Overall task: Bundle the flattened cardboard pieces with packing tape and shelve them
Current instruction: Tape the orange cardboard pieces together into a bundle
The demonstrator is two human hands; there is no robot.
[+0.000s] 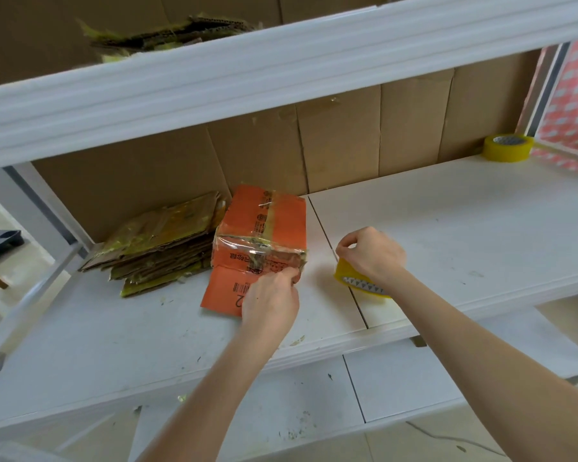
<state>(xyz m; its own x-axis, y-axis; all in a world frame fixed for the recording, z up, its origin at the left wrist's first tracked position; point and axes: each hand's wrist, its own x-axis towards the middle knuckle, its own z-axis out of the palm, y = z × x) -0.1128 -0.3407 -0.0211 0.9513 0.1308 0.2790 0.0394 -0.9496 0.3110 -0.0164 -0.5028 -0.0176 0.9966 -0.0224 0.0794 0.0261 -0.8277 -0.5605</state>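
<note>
An orange bundle of flattened cardboard [264,228], wrapped with clear tape across its middle, lies on the white shelf [447,228]. My left hand [270,300] pinches the bundle's near right edge at the tape. My right hand [371,253] grips a yellow roll of packing tape [357,284] just right of the bundle, standing on the shelf surface. A thin strand of tape seems to run between roll and bundle. A brown stack of taped cardboard [161,241] lies to the bundle's left.
A second yellow tape roll [508,147] stands at the shelf's back right corner. Cardboard sheets [314,151] line the back wall. More flattened cardboard [167,31] lies on the upper shelf. A lower shelf [397,378] shows below.
</note>
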